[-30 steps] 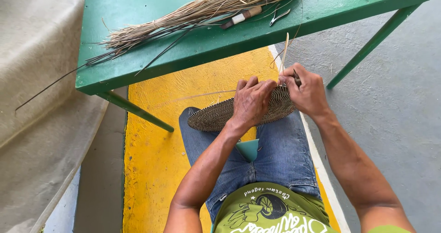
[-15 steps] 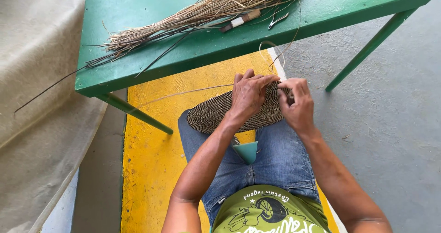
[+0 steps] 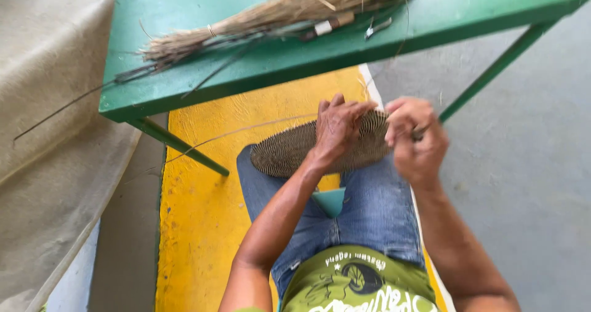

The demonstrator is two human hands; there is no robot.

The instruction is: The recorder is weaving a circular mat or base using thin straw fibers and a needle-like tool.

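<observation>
Both hands have shifted rightward along the edge of the woven disc since the earlier frame, and the right hand has dropped from the rim to just beside it, now drawn into a fist. That right grip is closed on something thin at the disc's edge, probably a strand of fibre, though the strand itself is too fine and blurred to be sure of. Spread flat, the left hand presses on top of the disc, fingers open and bearing down, not clasping. Flat and oval, the disc rests across the person's lap on blue jeans, below the front edge of the green worktop. Much of the coiled weave looks already built up into a broad flat piece; the work seems to go on at its right rim, and whether walls are to rise from it cannot be told. One long loose strand trails off to the left from the disc. On the worktop lie a bundle of dry grass fibres and a small metal tool beside it. No container shows anywhere.
</observation>
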